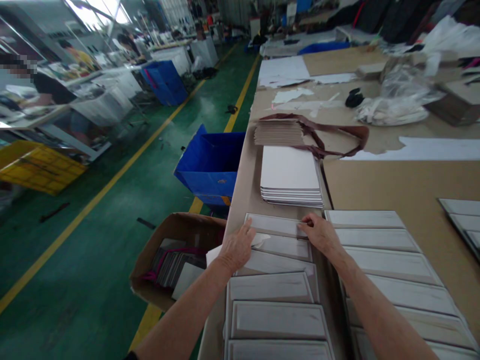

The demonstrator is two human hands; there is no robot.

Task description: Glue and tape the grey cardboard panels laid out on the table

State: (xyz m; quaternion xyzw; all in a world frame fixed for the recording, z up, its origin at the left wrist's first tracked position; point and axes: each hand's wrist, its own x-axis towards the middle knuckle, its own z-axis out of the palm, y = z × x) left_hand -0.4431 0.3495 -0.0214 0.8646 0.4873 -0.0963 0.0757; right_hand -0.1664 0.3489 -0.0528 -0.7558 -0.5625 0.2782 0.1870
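Overlapping flat grey-white panels with raised borders run in a column along the table's left side. My left hand [238, 246] rests at the left end of the farthest panel [275, 225], its fingertips on that corner. A piece of white paper [214, 254] sticks out on both sides of this hand, held under the palm and fingers. At the panel's right end, my right hand [321, 234] is closed, thumb and forefinger pinching the corner. Just beyond lies a stack of white boards [288, 170].
A second column of panels [378, 237] lies to the right. Behind the boards are brown card pieces [279, 132] with a brown strap [348, 137]. On the floor at left stand a cardboard box [150, 260] and a blue bin [210, 177]. People sit at far-left benches.
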